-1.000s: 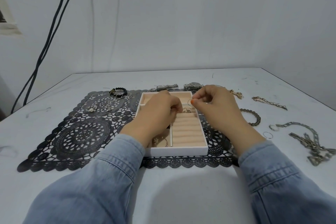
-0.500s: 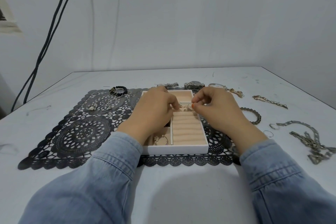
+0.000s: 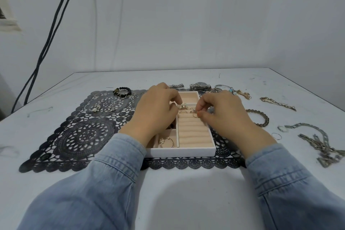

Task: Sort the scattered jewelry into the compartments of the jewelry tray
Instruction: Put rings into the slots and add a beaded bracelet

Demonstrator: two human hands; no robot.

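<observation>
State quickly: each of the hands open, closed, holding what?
Left hand: curled over the tray; hold cannot be told.
Right hand: pinches a thin ring.

White counter (image 3: 186,192) noted, faintly scuffed toward the far edge. Black lace mat (image 3: 84,132) laid flat on it, left of centre. Two dark cables (image 3: 50,43) seen hanging down the pale wall (image 3: 205,15) at left.

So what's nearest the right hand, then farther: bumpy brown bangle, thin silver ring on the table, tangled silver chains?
1. Bumpy brown bangle, just right of the right hand.
2. Thin silver ring, further right, lying loose.
3. Tangled silver chains, far right.
</observation>
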